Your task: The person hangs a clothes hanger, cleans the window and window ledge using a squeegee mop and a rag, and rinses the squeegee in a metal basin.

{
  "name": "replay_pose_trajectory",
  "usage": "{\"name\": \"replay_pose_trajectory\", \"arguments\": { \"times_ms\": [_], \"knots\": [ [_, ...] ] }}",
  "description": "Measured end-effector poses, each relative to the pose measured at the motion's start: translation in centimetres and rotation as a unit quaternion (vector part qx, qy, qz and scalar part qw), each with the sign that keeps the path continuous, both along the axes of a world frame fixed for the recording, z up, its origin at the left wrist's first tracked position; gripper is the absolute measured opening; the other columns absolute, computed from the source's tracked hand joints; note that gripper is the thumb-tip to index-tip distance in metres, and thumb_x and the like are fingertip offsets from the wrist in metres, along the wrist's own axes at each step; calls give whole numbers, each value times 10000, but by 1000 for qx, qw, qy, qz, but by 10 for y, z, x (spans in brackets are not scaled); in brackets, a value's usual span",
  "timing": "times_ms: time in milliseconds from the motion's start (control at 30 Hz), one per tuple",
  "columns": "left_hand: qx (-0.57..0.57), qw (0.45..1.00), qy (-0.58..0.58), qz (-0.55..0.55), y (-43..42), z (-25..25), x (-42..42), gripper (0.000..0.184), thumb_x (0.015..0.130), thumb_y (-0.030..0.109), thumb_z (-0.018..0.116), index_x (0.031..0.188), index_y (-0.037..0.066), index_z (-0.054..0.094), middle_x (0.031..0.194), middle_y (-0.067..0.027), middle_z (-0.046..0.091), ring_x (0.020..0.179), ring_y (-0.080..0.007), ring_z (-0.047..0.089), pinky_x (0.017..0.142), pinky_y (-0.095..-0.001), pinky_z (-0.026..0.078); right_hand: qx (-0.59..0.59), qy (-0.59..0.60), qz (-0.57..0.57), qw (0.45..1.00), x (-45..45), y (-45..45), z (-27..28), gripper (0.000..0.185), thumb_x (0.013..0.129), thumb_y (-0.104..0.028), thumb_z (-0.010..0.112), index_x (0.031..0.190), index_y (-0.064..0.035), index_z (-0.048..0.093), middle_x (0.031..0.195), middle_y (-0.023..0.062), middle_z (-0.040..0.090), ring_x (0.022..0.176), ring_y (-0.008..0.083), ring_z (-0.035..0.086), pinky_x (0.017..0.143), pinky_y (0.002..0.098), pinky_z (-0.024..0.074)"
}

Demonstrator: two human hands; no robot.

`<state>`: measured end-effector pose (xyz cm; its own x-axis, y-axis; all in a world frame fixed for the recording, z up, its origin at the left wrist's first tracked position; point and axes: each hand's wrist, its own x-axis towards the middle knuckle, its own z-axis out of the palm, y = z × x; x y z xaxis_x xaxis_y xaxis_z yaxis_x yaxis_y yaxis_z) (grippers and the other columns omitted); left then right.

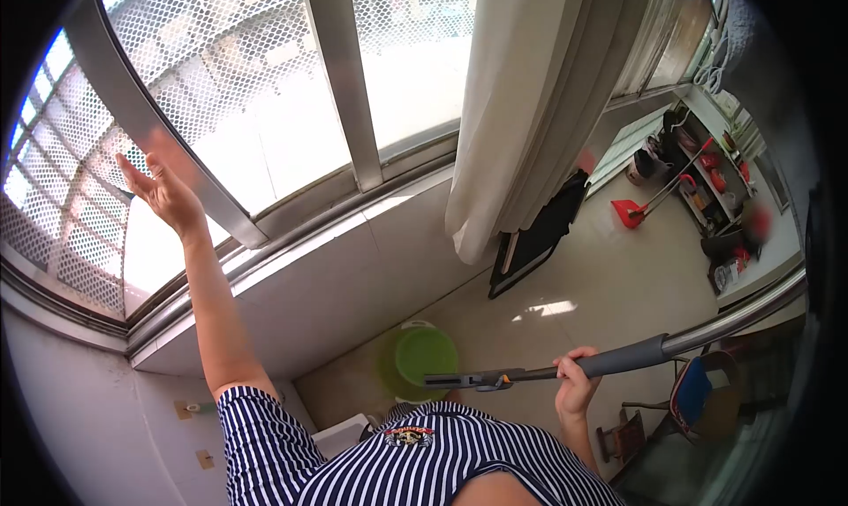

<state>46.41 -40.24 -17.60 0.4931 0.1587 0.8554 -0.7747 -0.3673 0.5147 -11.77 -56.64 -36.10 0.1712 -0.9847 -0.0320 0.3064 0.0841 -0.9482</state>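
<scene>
I've got the hands wide apart here: my right hand [576, 384] is curled around the grey-gripped pole [625, 357], which slants across the view, its tip overlapping the green basin [429, 352]! My left hand [168, 192] is up, fingers spread, by the window frame [132, 108]; contact, I can't tell.

- One left hand [170, 197] and one right hand [576, 385], making two
- One long pole [623, 357]
- One green tub [427, 356]
- One red dustpan [627, 213]
- One striped shirt [353, 475] bearing one badge [410, 436]
- Two small brown wall patches [205, 459]
- One black panel [552, 228]
- Pale curtain [517, 108]: at least one, overlapping folds hiding the exact number
</scene>
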Motion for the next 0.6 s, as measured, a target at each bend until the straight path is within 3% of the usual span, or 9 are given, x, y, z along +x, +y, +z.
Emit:
{"name": "replay_pose_trajectory", "arguments": {
  "times_ms": [33,67,133,167,200,267,333,433,600],
  "knots": [
    [35,991,-74,106,-20,19,-15,719,1023,559,314,1550,84,196,1584,-181,201,1487,-353,149,1202,-492,148,7,17,8,1000,4,-3,0,188,753,-3,650,909,-26,549,800,76,542,658,176,562,624,286,474],
    [90,959,-159,215,-32,31,-3,659,1019,561,307,1554,186,219,1606,-106,187,1501,-308,131,1205,-544,83,12,33,23,999,10,-8,2,193,749,-6,655,910,-26,550,809,78,545,669,176,570,618,280,468],
    [129,929,-275,209,-55,55,6,513,1030,356,457,1521,316,316,1603,-14,262,1483,-240,233,1205,-548,58,-8,56,41,998,17,-11,-3,186,760,-27,632,922,-36,542,744,61,504,634,161,519,664,283,470],
    [164,917,-301,204,-61,62,16,517,1000,224,530,1497,244,388,1557,-31,362,1454,-224,314,1207,-525,33,-17,57,53,997,21,-11,-5,197,758,-32,637,934,-32,548,759,72,514,643,171,532,634,266,456],
    [210,910,-287,214,-62,65,13,540,977,141,541,1484,276,411,1516,-28,429,1415,-224,387,1213,-510,10,-28,70,70,995,22,-10,-8,196,759,-40,643,931,-33,549,771,77,520,645,168,531,620,266,446],
    [219,875,-329,281,-58,75,-2,573,852,-49,562,1374,186,558,1390,-66,567,1275,-256,547,1090,-527,394,-42,89,88,991,25,-5,-14,192,763,-52,641,932,-34,551,764,78,527,658,159,533,616,260,432],
    [247,894,-303,220,-48,66,14,751,822,-121,506,1472,246,424,1521,-43,429,1407,-248,405,1209,-535,202,-43,118,98,987,26,-1,-20,193,775,-67,646,940,-34,551,772,78,541,678,154,533,621,252,423],
    [246,897,-296,215,-45,67,10,763,799,-127,514,1457,252,448,1529,-42,418,1409,-246,401,1197,-553,219,-48,142,82,985,34,8,-19,190,787,-81,648,941,-35,548,784,80,552,695,148,530,634,247,417],
    [239,897,-306,212,-36,63,22,756,796,-119,519,1427,296,488,1557,-9,381,1430,-230,370,1213,-554,154,-56,150,52,986,48,18,-14,171,804,-90,638,938,-39,544,781,76,550,694,143,523,650,256,419]
  ]
}}
